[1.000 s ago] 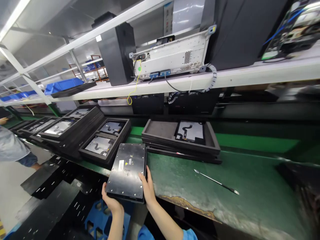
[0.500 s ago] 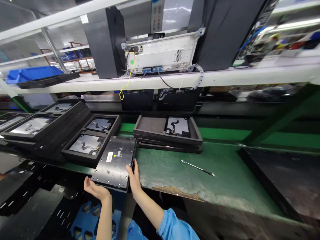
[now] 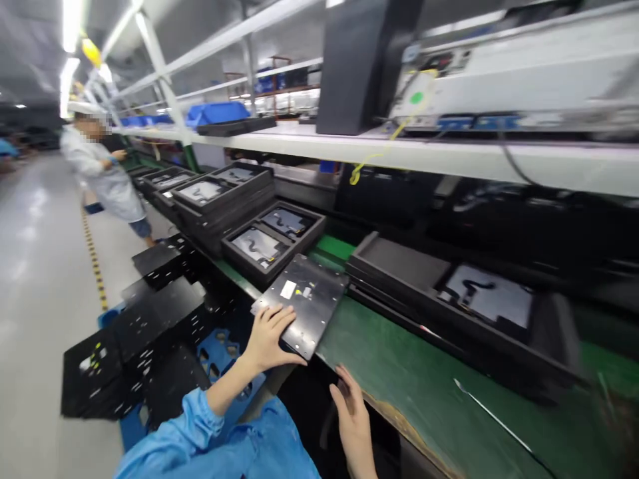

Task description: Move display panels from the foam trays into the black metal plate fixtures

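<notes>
Panel (image 3: pixel 314 299), long axis seemingly pointing away across bench (image 3: pixel 372 339), left hand (image 3: pixel 265 340) spread wide atop it, right hand (image 3: pixel 353 416) empty, parted

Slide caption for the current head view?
Left hand resting on a dark flat panel at the edge of a green bench, right hand open beside it.

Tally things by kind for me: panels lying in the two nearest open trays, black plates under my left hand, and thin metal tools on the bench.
Panels: 3 (2 in the left tray, 1 in the right tray)
Black plate under your left hand: 1
Thin metal tool on the bench: 1
Total: 5
</notes>
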A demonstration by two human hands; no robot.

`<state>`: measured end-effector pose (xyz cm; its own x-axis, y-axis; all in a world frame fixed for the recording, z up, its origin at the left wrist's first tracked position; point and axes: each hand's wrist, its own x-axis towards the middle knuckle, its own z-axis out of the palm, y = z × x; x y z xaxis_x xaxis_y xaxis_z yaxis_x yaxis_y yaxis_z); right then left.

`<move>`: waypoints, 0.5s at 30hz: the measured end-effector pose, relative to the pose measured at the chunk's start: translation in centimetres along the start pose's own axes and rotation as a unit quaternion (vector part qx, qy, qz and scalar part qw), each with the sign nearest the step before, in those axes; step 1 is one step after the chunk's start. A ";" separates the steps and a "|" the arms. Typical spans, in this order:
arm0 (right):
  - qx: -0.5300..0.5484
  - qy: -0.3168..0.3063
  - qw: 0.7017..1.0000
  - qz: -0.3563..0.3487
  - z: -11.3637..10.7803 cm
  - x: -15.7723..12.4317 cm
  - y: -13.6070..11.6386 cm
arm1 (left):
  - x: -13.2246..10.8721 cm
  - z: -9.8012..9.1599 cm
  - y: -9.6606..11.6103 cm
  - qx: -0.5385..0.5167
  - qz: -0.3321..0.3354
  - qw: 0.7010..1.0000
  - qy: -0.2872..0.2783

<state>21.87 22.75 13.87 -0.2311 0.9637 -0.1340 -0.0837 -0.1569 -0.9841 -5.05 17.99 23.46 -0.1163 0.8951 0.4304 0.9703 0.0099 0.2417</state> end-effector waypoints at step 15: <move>0.094 -0.013 0.968 0.232 -0.1 0.5 -4.1 | -14.1 6.5 9.4 0.019 0.032 0.996 0.080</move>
<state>22.18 23.84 17.83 -0.3109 0.7739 -0.5518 -0.1399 -0.6115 -0.7788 7.11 8.32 14.00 -0.0823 0.8120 0.5779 0.9839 -0.0259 0.1767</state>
